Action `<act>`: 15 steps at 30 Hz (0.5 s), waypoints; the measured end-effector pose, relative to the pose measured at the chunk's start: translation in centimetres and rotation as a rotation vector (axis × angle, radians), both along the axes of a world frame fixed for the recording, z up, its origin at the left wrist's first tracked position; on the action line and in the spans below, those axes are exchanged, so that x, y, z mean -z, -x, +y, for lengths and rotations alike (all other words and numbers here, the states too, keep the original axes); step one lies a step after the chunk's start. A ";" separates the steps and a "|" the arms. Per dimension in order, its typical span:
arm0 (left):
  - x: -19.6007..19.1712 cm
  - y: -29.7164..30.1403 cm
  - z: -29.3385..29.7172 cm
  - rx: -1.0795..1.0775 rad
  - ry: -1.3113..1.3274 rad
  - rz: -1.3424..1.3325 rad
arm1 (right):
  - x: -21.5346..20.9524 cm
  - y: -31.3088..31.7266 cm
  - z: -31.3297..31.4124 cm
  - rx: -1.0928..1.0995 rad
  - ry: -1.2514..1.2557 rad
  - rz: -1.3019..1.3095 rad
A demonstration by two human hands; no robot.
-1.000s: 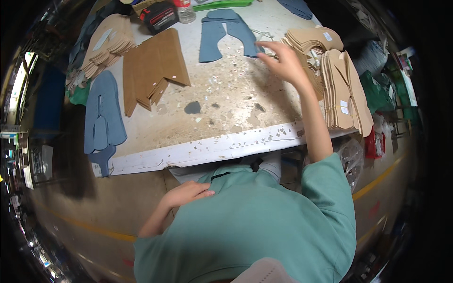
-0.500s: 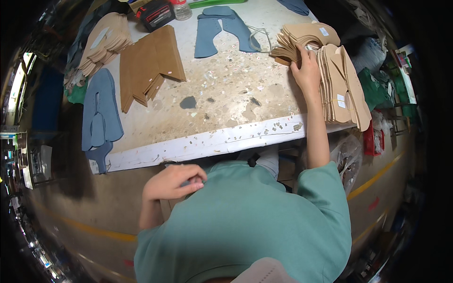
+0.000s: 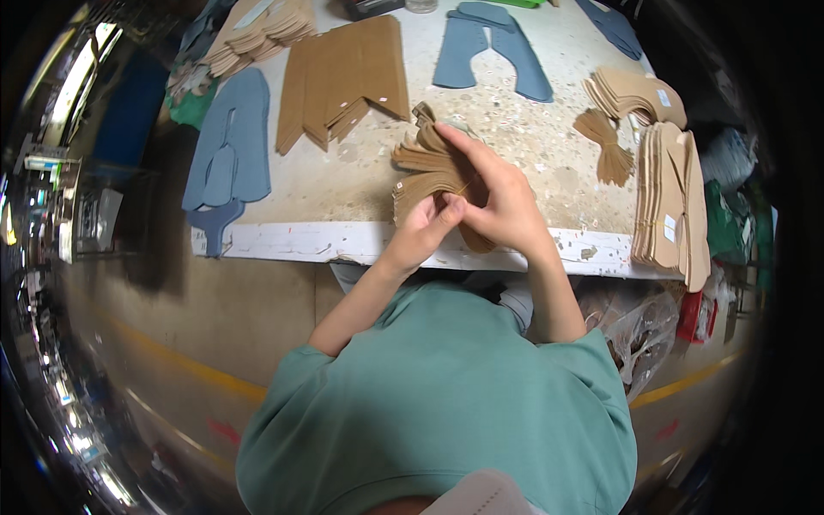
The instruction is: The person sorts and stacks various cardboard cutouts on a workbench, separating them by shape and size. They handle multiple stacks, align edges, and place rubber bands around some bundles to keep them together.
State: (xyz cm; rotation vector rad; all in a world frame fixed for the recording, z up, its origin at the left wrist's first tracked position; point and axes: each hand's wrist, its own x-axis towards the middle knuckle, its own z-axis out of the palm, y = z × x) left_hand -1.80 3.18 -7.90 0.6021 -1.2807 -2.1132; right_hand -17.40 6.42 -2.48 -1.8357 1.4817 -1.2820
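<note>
Between my hands, above the table's near edge, is a bundle of thin brown cut pieces (image 3: pixel 422 163) with its ends fanned apart. A thin yellowish band seems to cross its middle. My left hand (image 3: pixel 417 235) grips the bundle's near side, thumb on top. My right hand (image 3: pixel 506 199) is closed on its right side, index finger stretched along the upper layers. A similar brown bundle, pinched in at the middle (image 3: pixel 607 148), lies to the right. Beside it are a stack of curved tan pieces (image 3: pixel 639 93) and a banded stack of tan pieces (image 3: pixel 661 202).
The speckled white table (image 3: pixel 566 176) carries notched brown sheets (image 3: pixel 343 77), blue cut pieces (image 3: pixel 227 142) at left, a blue two-legged piece (image 3: pixel 459 51) at the back and more tan pieces (image 3: pixel 266 30). A plastic bag (image 3: pixel 644 330) and a red basket (image 3: pixel 697 318) sit below at right.
My right hand has come from the right-hand stacks to the middle with a brown bundle. My left hand has risen from beside my body onto it. The view has shifted.
</note>
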 end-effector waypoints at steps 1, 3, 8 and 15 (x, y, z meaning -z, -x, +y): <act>0.0 -0.2 -0.3 -0.027 -0.116 -0.006 | 0.4 -0.8 0.2 0.019 -0.016 0.059; 0.0 -0.2 0.0 -0.214 -0.238 0.210 | 1.4 -2.8 -0.4 0.129 0.091 0.200; -0.7 0.0 0.6 -0.467 -0.531 0.212 | 1.5 -5.3 -0.3 0.160 0.181 0.261; -1.8 -1.8 -2.7 -0.478 -0.254 0.218 | 1.1 -1.6 0.9 -0.005 -0.142 0.126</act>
